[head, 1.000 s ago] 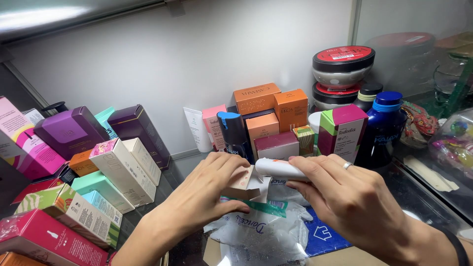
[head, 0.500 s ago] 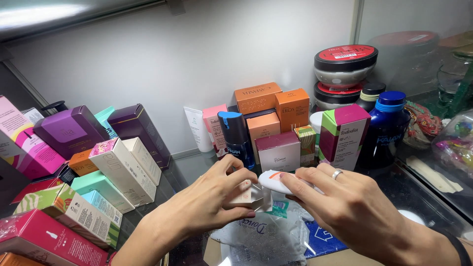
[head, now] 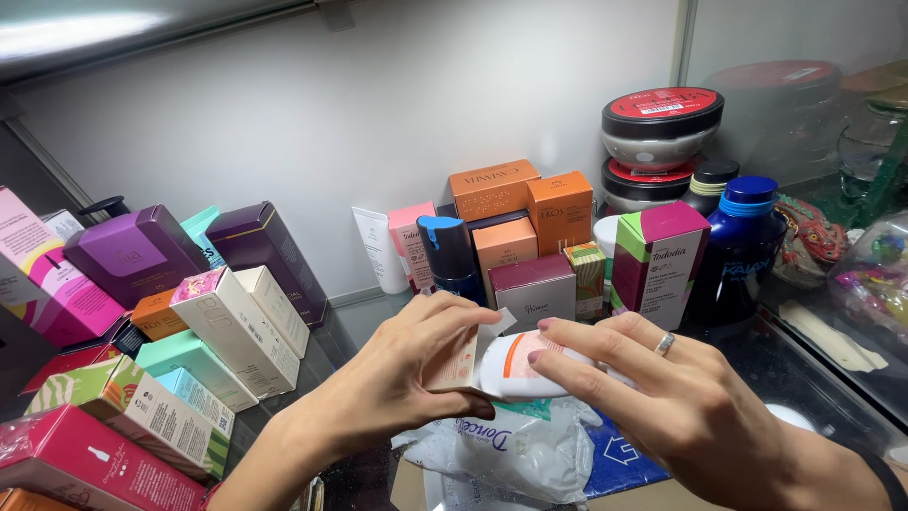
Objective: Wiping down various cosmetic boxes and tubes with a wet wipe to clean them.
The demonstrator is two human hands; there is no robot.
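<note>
Tube (head: 520,364) lies between left hand (head: 402,383) and right hand (head: 662,397).

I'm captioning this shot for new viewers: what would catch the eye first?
Two hands at the centre: the left hand holds a small peach carton, and the right hand holds a white tube at its open end. Around them stand coloured boxes, with red-lidded tubs stacked at the back right.

Plain white wall (head: 284,123) behind a dark glossy counter (head: 350,326) (glass pane (head: 804,57) at right), soft light overhead
</note>
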